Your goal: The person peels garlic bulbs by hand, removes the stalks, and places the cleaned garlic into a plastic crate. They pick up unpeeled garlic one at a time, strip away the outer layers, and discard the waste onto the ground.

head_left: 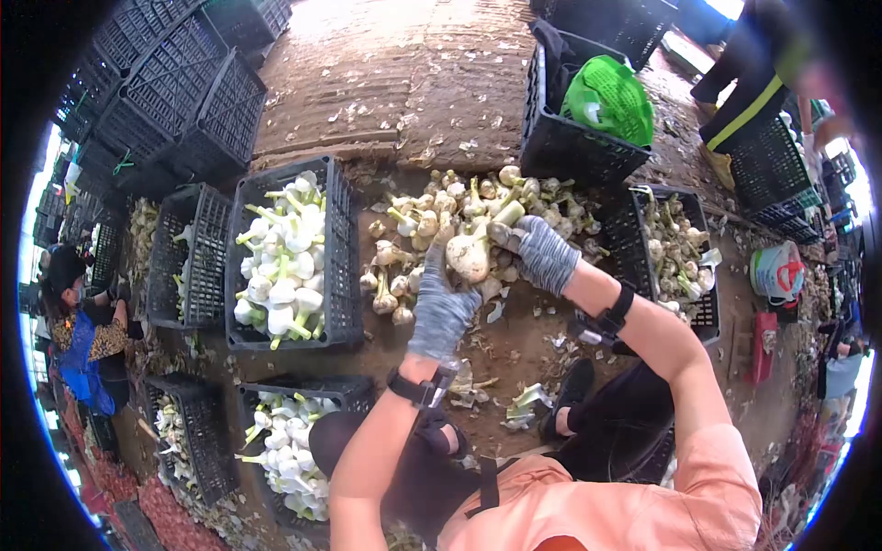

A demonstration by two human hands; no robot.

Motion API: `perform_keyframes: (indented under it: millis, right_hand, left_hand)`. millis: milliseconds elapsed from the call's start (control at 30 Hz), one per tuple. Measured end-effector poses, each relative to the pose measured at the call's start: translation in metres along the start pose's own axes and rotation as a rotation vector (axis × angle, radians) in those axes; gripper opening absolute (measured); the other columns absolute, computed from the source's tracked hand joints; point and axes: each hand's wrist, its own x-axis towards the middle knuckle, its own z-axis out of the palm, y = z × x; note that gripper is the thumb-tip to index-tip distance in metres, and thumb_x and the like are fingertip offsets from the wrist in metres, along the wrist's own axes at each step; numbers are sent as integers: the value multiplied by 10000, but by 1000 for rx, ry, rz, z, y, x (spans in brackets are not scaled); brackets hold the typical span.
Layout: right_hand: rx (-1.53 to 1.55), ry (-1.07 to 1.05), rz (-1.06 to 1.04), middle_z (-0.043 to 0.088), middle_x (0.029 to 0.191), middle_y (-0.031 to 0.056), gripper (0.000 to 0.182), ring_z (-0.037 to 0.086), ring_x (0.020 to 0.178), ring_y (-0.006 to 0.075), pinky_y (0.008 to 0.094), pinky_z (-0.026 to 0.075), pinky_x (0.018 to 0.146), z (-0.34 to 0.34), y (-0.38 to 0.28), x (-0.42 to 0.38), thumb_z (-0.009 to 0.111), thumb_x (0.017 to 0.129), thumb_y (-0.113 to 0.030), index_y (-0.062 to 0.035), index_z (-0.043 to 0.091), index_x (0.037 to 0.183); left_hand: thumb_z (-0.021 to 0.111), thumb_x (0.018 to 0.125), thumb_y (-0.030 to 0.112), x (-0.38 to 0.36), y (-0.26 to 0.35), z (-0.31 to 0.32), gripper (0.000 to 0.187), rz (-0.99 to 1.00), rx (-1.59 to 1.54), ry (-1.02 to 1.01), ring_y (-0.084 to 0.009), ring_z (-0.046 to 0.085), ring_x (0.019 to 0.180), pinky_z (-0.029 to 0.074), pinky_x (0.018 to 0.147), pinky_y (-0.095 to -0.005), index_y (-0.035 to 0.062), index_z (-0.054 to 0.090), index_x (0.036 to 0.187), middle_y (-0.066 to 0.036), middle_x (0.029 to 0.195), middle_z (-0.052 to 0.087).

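Both my hands wear grey gloves and meet at a large garlic bulb (469, 258) with a thick pale green stem. My left hand (443, 308) is wrapped round the bulb's left side. At the stem, my right hand (546, 255) is closed, its fingers pressed together; whether a tool is in it cannot be made out. Beneath and behind them lies a heap of unpeeled garlic bulbs (395, 283) on the floor. A black crate (343, 248) with clean white bulbs (292, 262) stands left of the heap.
At the right is a crate (632, 241) of rougher bulbs. A crate (579, 156) with a green basket (608, 99) stands ahead. More garlic crates (354, 390) are at lower left, stacked crates (175, 92) at upper left. Other people are at the far left (87, 340) and upper right (749, 101).
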Motion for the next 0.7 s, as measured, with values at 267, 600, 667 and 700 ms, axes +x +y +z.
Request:
perform_keyframes:
  millis: [267,600,667,700]
  right_hand:
    - [17,74,-132,611,873,54,317,562,753,88,231,486,668,-8,-6,-67,634,793,-165,40,545,1019]
    - [-352,127,-364,625,777,118,179,607,658,218,305,501,615,6,26,-98,610,720,-70,9,602,880]
    - [-589,175,-571,601,796,162,203,600,693,308,328,491,619,10,30,-100,617,687,-87,-5,598,871]
    - [-585,174,-567,601,796,162,203,600,693,308,328,491,619,13,32,-102,617,687,-87,-5,598,871]
  left_hand:
    - [775,616,63,-29,19,14,732,26,-76,-164,-163,502,1015,452,865,-294,73,382,1233,-51,1111,495]
    - [558,811,437,-42,33,13,498,-547,-535,61,-77,571,690,502,514,-159,70,479,1140,-42,963,571]
    - [525,850,374,-39,38,6,445,-574,-516,41,-64,571,726,500,534,-155,68,463,1166,-53,1037,561]
    - [525,850,374,-40,36,6,445,-579,-515,44,-64,571,726,500,534,-155,68,463,1166,-53,1037,561]
